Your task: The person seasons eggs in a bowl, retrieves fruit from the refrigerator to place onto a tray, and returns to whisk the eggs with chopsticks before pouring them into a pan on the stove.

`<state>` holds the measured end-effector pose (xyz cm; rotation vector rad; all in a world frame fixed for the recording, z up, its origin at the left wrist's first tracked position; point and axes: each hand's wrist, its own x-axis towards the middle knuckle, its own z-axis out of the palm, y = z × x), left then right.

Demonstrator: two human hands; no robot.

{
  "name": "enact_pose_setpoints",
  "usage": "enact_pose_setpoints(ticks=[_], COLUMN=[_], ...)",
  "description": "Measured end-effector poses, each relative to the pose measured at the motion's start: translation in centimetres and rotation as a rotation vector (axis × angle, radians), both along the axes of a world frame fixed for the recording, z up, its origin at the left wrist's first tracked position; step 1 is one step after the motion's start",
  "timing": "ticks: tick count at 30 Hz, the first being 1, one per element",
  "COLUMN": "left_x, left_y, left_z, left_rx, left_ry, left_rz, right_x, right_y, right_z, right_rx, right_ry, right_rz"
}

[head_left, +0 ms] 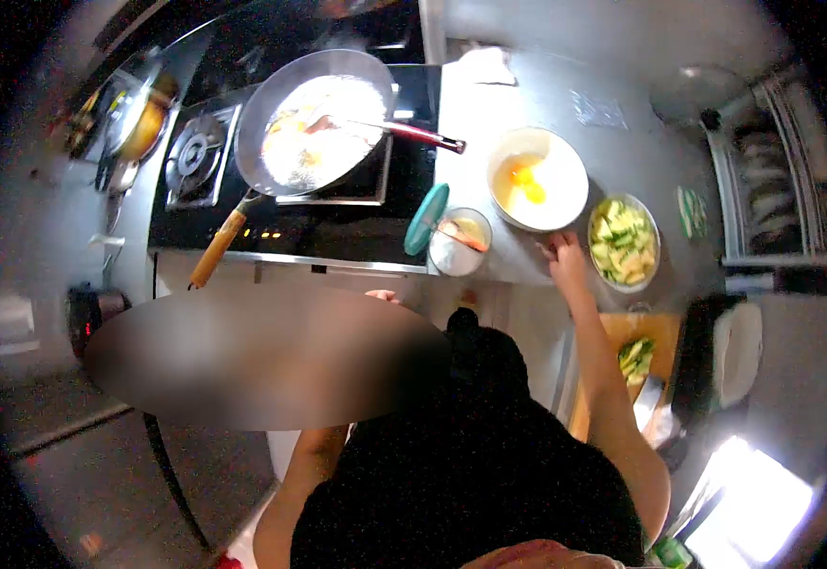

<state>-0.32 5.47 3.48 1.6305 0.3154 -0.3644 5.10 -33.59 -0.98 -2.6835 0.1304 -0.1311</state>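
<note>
My right hand [565,250] is at the near edge of a white bowl [570,180] with raw egg in it, its fingers slightly bent and apart, with no grip on the bowl visible. Only a few fingertips of my left hand [382,296] show below the counter edge; a blurred oval hides the rest. A jar [453,258] with white contents and an orange-handled utensil inside stands left of the bowl, its teal lid [427,219] tilted beside it. On the stove, a wok [254,133] holds bubbling liquid with egg, and a red-handled utensil [423,136] rests across its rim.
An oval bowl of cut green vegetables [624,244] sits right of my right hand. Nearer is a wooden board [595,365] with more pieces and a knife [648,398]. The wok's wooden handle [218,248] juts over the stove's front edge. Another burner [195,152] is at left.
</note>
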Motion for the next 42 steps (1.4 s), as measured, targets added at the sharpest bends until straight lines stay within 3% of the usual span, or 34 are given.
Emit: enact_pose_setpoints(ticks=[2,3,4,6,7,8,10,14,16,18,21,25,27,29,31,34,37,39,40,41,42], left_x=[-1.0,-2.1,-2.4,-2.9,-1.7,-2.6,-3.1,-4.8,-6.5,-8.9,-12.8,-16.9,-16.1,-15.9,-15.1,-11.1,-5.6,-1.3,1.2,3.3,5.4], left_y=[1.5,1.5,1.2,0.5,-0.4,-0.8,-0.6,2.3,5.7,9.8,17.7,26.8,29.5,31.9,33.8,36.5,41.9,47.9,50.3,52.5,54.9], left_z=[-3.6,-3.4,-3.1,-2.7,-1.6,0.7,0.9,2.1,2.3,1.1,2.0,1.4,1.3,1.3,1.0,-0.4,7.2,9.3,11.0,12.5,14.0], left_rx=[0.223,0.095,-0.11,-0.512,-0.064,-0.027,-0.166,-0.094,0.123,0.077,0.201,-0.043,-0.059,-0.095,-0.161,-0.38,-0.687,-0.492,-0.423,-0.356,-0.275], left_ry=[-0.266,-0.134,-0.052,0.118,0.363,0.151,0.221,-0.025,-0.124,-0.129,-0.142,-0.061,0.104,0.068,-0.185,-0.209,-0.271,-0.365,-0.41,-0.443,-0.489], left_rz=[-0.207,-0.186,-0.115,0.076,-0.002,-0.013,0.005,-0.155,-0.215,-0.054,0.043,0.36,0.591,0.651,0.545,0.568,0.718,0.623,0.687,0.753,0.72], right_x=[-0.1,-0.9,-1.4,-3.2,-3.9,-4.6,-5.8,-6.5,-6.3,-6.5,-8.5,-10.0,-10.0,-10.2,-9.6,-7.7,-4.6,-2.6,-2.6,-3.3,-3.7], right_y=[0.5,-0.3,1.7,2.1,4.5,6.0,10.8,21.5,26.3,31.1,40.0,51.2,55.1,58.4,60.5,62.1,60.5,56.2,55.0,53.6,51.7], right_z=[0.8,0.0,4.0,1.2,4.1,4.7,5.9,8.6,8.5,7.8,7.8,7.6,8.5,9.2,9.9,9.6,5.1,-3.7,-1.9,-3.5,-6.2], right_rx=[0.017,-0.03,0.019,0.404,0.513,0.536,0.633,0.821,0.734,0.678,0.808,0.954,1.008,1.089,1.18,1.337,1.261,1.095,0.914,1.193,1.199], right_ry=[-0.053,0.029,0.103,0.106,0.19,0.245,0.336,0.611,0.552,0.591,0.801,1.029,0.992,0.984,0.996,0.996,0.839,0.539,0.553,0.57,0.72], right_rz=[0.009,0.049,0.006,0.107,0.156,0.292,0.455,0.622,0.753,0.876,0.877,0.889,0.888,0.818,0.691,0.535,0.431,0.582,0.461,0.342,0.233])
